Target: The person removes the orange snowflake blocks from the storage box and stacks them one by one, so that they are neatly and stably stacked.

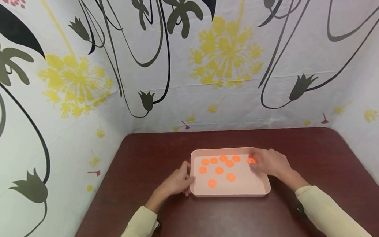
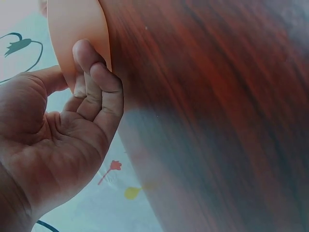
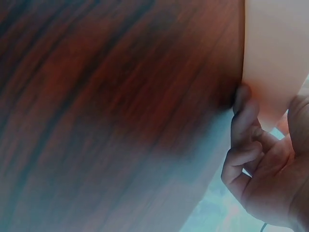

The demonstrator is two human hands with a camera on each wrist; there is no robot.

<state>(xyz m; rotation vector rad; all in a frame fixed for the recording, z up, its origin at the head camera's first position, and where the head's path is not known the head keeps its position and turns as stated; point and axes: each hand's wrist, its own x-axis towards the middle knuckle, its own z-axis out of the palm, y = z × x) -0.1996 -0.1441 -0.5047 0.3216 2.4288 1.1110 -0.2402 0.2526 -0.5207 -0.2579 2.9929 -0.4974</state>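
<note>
A shallow pale pink tray stands on the table with several round orange slices, like carrot slices, spread over its bottom. My left hand grips the tray's left edge, thumb at the rim. In the left wrist view that hand's fingers curl against the tray wall. At the tray's right end, my right hand reaches over the rim and pinches an orange slice between thumb and finger. The right wrist view shows its other fingers curled beside the tray wall; the slice is hidden there.
The dark red-brown wooden table extends around the tray on all sides. White cloth printed with flowers hangs behind the table and along both sides.
</note>
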